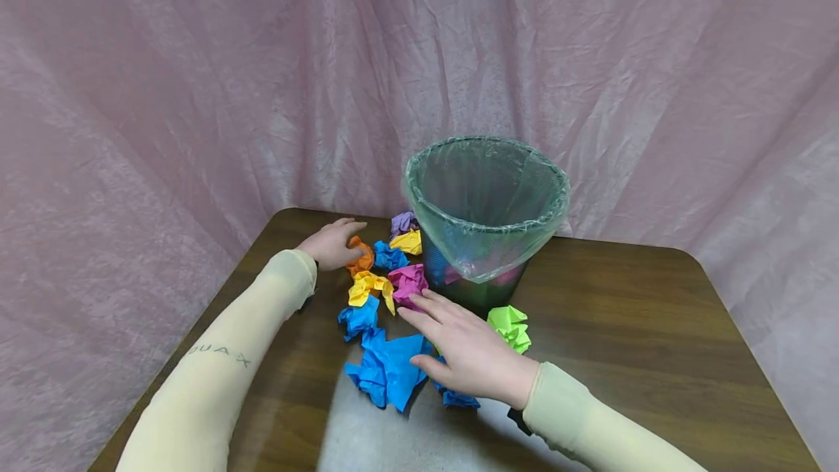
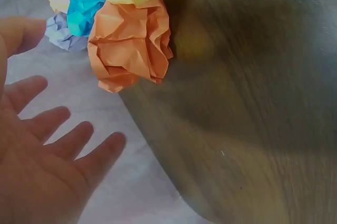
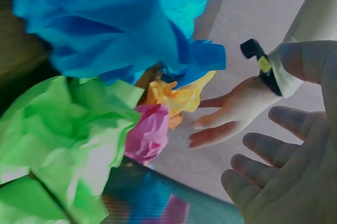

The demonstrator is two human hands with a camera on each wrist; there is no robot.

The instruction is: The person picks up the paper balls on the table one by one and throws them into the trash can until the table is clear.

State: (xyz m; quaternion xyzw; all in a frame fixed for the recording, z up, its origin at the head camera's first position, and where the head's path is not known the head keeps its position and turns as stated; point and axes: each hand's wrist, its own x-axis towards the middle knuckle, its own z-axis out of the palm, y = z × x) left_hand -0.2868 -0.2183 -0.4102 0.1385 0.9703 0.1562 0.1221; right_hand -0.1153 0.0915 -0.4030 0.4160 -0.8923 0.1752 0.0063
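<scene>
I'm counting my two hands point(image 1: 468, 348), one bin point(image 1: 483, 299), one liner point(image 1: 481, 252), on one tabletop point(image 1: 629, 304) one orange paper wad point(image 2: 129, 42), one purple wad point(image 1: 403, 223), one pink wad point(image 1: 408, 280), two yellow wads point(image 1: 368, 285), at least four blue wads point(image 1: 402, 363), at least one green wad point(image 1: 507, 324)

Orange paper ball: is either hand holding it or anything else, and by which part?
Nothing is held: the left hand is spread near the orange paper ball, the right hand empty too.

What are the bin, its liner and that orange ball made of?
Bin: dark mesh, metal or plastic, I can't say; tiny holes show. Liner: probably thin, slightly glossy plastic, being see-through and wrinkled. Orange ball: apparently matte paper, judging by its sharp creases.
</scene>
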